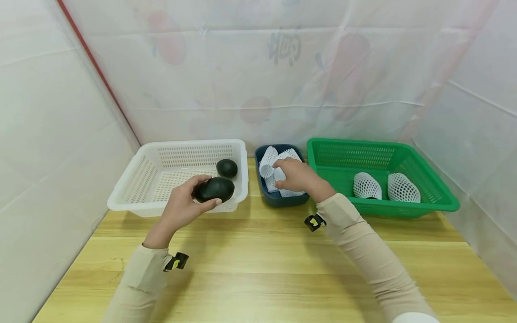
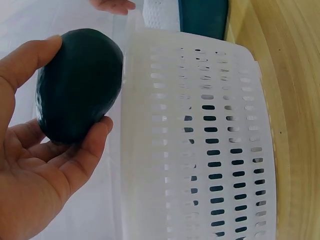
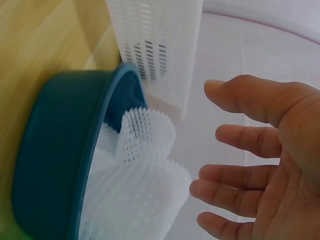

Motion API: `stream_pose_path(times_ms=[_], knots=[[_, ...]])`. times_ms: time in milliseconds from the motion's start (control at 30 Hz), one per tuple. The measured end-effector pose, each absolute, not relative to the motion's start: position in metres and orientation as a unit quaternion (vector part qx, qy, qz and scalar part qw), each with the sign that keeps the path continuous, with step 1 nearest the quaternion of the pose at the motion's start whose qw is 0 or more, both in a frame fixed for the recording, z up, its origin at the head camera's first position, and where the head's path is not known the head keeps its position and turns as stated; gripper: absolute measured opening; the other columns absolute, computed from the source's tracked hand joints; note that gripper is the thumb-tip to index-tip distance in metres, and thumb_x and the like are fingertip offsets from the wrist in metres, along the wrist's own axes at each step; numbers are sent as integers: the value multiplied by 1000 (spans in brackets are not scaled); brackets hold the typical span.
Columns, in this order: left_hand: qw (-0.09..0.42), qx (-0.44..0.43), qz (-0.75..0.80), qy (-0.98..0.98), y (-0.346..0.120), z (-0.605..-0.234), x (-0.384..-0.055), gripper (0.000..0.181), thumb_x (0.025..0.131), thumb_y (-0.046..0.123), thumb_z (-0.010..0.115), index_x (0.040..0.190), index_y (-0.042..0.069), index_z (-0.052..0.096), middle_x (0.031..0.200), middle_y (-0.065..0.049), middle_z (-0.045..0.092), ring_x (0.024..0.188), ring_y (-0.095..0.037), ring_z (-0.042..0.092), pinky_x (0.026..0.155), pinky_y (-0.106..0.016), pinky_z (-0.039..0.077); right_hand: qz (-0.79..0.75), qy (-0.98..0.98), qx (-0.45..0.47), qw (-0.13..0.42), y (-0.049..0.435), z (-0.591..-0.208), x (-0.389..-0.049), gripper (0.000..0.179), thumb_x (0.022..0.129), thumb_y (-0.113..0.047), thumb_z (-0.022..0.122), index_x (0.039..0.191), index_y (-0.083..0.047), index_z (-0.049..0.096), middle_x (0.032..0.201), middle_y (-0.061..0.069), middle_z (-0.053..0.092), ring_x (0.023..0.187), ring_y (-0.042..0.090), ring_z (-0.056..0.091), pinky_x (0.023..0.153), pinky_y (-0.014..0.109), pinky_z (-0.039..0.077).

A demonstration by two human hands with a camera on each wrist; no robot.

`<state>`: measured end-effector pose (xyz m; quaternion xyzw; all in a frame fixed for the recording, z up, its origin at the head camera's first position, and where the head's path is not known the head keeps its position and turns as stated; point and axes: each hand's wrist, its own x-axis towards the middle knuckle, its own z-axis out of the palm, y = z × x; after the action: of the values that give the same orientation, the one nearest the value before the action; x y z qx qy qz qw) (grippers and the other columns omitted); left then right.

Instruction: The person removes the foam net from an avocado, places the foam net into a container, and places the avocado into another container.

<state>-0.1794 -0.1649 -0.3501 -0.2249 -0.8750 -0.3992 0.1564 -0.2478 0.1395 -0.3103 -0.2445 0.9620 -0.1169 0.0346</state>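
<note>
My left hand point(image 1: 185, 204) grips a dark, smooth avocado point(image 1: 216, 189) above the front right part of the white basket point(image 1: 139, 207). In the left wrist view, thumb and fingers wrap the avocado point(image 2: 80, 85) from its sides. A second dark avocado point(image 1: 227, 168) lies in the basket's right end. My right hand point(image 1: 296, 176) hovers over a small dark blue bin point(image 1: 278, 200) holding several white foam net sleeves point(image 1: 268, 162). The right wrist view shows the right hand's fingers point(image 3: 245, 187) extended and apart, holding nothing, beside the foam sleeves point(image 3: 135, 195).
At the right stands a green basket point(image 1: 440, 197) with two things in white foam nets point(image 1: 404, 188), point(image 1: 366, 186) inside. All three containers stand along the back of the wooden table point(image 1: 258, 269). White sheeting point(image 1: 258, 80) hangs behind and at both sides.
</note>
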Motion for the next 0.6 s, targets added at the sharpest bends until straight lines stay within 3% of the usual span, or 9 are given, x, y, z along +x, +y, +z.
stream_pose_path(times_ms=[333,600], knots=[[171,-173,-405,-881,-167,-356,-191,58,72,18,81,122,3,55,110,-15,60,94,-28,55,75,-44,44,-110,961,-248,46,119,-314,-246,55,84,-28,70,131,-7,51,127,13,50,112,28,49,86,46,43],[146,-143,-384,-900,-168,-356,-204,61,73,20,80,123,1,53,117,-19,57,103,-34,53,82,-49,42,-101,958,-266,36,107,-313,-241,54,84,-28,70,130,-6,52,125,12,52,111,27,49,84,46,44]])
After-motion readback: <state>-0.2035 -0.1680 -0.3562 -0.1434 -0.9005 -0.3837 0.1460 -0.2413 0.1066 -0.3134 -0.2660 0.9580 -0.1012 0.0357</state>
